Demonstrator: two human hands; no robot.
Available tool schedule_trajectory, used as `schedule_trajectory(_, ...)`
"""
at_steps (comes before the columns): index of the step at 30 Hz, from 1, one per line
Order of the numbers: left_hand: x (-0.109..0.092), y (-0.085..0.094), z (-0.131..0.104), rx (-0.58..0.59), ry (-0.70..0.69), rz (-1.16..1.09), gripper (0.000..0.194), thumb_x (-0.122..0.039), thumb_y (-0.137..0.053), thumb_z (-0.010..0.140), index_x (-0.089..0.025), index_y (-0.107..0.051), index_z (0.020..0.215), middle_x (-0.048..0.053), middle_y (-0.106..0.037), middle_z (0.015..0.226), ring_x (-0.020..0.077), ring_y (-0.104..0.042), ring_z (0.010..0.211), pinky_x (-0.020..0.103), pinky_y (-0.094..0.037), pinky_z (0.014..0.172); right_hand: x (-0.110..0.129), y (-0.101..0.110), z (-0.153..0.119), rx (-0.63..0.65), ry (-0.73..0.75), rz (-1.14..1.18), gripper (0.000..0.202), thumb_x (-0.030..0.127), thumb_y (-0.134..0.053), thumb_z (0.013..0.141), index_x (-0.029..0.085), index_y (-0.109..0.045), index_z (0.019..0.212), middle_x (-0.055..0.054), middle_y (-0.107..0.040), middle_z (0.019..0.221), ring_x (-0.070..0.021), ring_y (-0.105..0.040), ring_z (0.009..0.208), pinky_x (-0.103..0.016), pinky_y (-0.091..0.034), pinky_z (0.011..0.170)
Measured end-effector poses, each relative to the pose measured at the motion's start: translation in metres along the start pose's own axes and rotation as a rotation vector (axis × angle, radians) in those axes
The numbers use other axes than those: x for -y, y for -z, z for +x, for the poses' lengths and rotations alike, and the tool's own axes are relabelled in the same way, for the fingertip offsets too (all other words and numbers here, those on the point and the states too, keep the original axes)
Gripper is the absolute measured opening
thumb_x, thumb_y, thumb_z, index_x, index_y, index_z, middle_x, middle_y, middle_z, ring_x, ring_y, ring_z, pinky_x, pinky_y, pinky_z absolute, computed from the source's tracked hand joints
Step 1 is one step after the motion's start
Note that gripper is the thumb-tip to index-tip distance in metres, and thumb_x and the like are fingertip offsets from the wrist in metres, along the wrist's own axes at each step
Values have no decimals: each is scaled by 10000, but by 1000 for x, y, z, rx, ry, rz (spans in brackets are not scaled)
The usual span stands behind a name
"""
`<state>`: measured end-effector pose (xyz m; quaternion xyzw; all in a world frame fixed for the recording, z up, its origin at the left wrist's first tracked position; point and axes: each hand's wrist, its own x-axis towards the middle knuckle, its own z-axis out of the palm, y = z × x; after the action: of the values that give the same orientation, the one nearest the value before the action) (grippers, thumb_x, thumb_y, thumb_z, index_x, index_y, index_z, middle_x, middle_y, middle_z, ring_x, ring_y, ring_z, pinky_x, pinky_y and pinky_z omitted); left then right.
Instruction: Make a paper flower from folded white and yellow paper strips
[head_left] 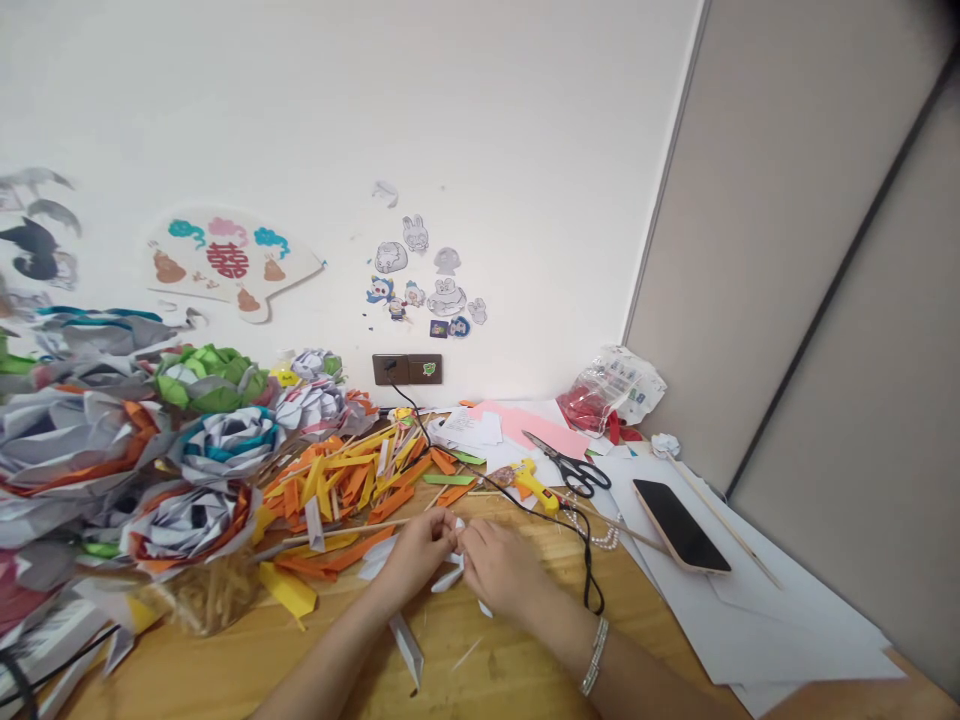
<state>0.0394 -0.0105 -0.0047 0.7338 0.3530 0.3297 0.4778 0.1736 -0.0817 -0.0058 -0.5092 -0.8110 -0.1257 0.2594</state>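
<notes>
My left hand [421, 548] and my right hand [496, 562] meet over the wooden table. Their fingertips pinch a small folded white paper piece [460, 524] between them. Other folded white pieces [448, 577] show just below my fingers, partly covered by the hands. A long folded white strip [407, 650] lies nearer the front, below my left wrist. Behind my left hand runs a thin wooden stick [345, 532]. A beaded bracelet [595, 657] circles my right wrist.
Orange and yellow folded strips [341, 480] are piled behind my left hand. Large paper flowers [187, 520] crowd the left. Behind my right hand lie a yellow glue gun [536, 487] with its cord and black scissors [568, 465]. A phone [681, 525] rests on white paper sheets [780, 630].
</notes>
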Motion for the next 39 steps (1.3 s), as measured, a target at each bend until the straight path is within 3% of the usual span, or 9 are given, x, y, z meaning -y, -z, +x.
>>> schedule_trajectory(4,-6,5,1,-33,-43,-91,235,-365,-600,662,-156,-499,625,-58,-469,524,91,-442,491,203,-346,502,-9,13,0,-82,-30,216,141,246,-440,850,177,-531,932,-55,-577,864,-185,-522,825,-289,-415,707)
schedule_trajectory(8,-19,14,1,-104,-132,-189,276,-412,-611,679,-152,-517,673,-36,-516,576,102,-484,542,216,-384,550,-28,25,4,-303,-281,422,220,288,-353,895,176,-537,943,-65,-576,899,-187,-513,864,-320,-401,779)
schedule_trajectory(12,-30,18,-3,-142,-160,-221,292,-425,-623,677,-156,-531,747,-9,-572,665,129,-537,638,235,-412,613,-44,22,7,-279,-463,707,281,387,-383,876,176,-555,809,-33,-588,761,-175,-548,750,-295,-438,696)
schedule_trajectory(18,-21,17,-2,-16,-167,-232,314,-439,-621,688,-154,-516,771,5,-574,716,137,-542,679,245,-413,635,-48,12,9,-269,-484,1042,283,436,-548,770,179,-587,882,-55,-628,872,-196,-597,817,-323,-481,738)
schedule_trajectory(24,-15,17,1,21,-142,-104,329,-467,-613,684,-155,-507,698,-23,-529,650,111,-486,597,227,-385,579,-47,12,8,-258,-536,1067,196,357,-600,729,175,-579,796,-31,-619,769,-183,-605,719,-323,-502,687)
schedule_trajectory(28,-17,17,1,-47,-115,-25,337,-478,-550,729,-150,-517,658,-5,-548,638,126,-499,601,244,-397,591,-41,16,8,-212,-490,946,116,278,-571,748,172,-603,782,-18,-614,729,-157,-583,683,-280,-482,657)
schedule_trajectory(34,-21,8,-1,-22,-179,-100,350,-368,-645,670,-148,-542,921,24,-576,772,149,-536,717,272,-433,671,-33,13,10,-158,-405,882,83,188,-576,716,172,-632,775,-2,-609,714,-134,-552,655,-245,-449,611)
schedule_trajectory(39,-25,6,0,-45,-114,-211,333,-388,-679,607,-166,-488,766,-37,-503,630,115,-501,586,257,-429,596,-31,15,10,-191,-421,933,149,194,-574,721,177,-630,858,-26,-631,796,-154,-585,735,-272,-479,674)
